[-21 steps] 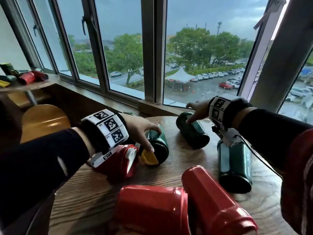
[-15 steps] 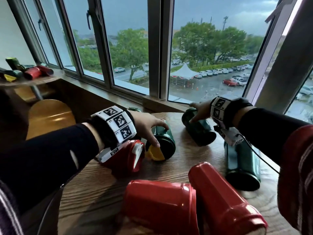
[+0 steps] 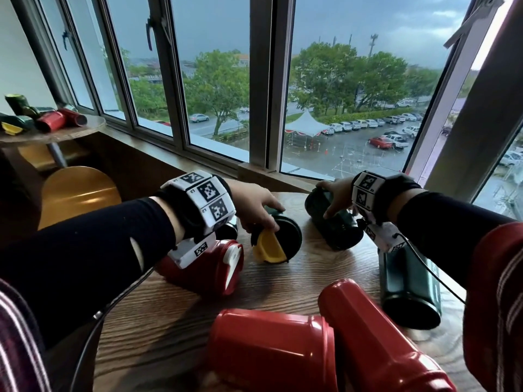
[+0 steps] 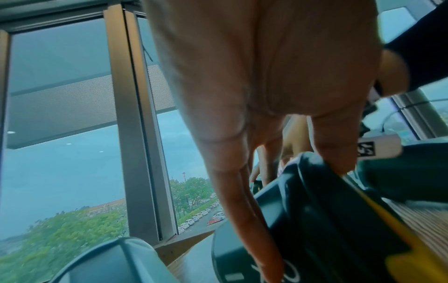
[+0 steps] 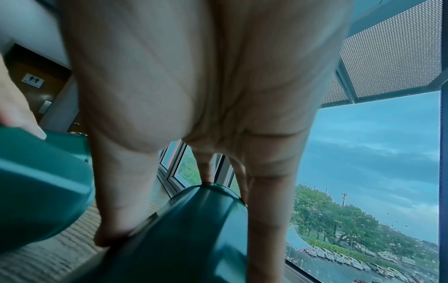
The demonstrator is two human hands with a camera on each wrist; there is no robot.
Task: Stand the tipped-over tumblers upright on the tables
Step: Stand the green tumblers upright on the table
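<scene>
Several tumblers lie tipped over on the round wooden table (image 3: 158, 321). My left hand (image 3: 264, 212) grips the lid end of a green tumbler with a yellow flap (image 3: 285, 239); in the left wrist view its fingers (image 4: 244, 220) and thumb wrap that lid (image 4: 322, 226). My right hand (image 3: 329, 198) holds a dark green tumbler (image 3: 336, 227) from above, thumb (image 5: 121, 210) on one side and fingers on the other of its body (image 5: 184, 235). Both tumblers still lie on their sides.
A red tumbler with a white flap (image 3: 209, 267) lies under my left wrist. Two red tumblers (image 3: 271, 346) (image 3: 376, 343) lie at the front and a green one (image 3: 410, 284) at the right. The window sill (image 3: 254, 171) runs behind. A far table (image 3: 56, 131) at left bears more tumblers; a yellow chair (image 3: 76, 190) stands below it.
My left hand has settled lower over the yellow-flapped tumbler's lid. My right hand has closed round the dark green tumbler, thumb now down its near side. Both tumblers stay lying.
</scene>
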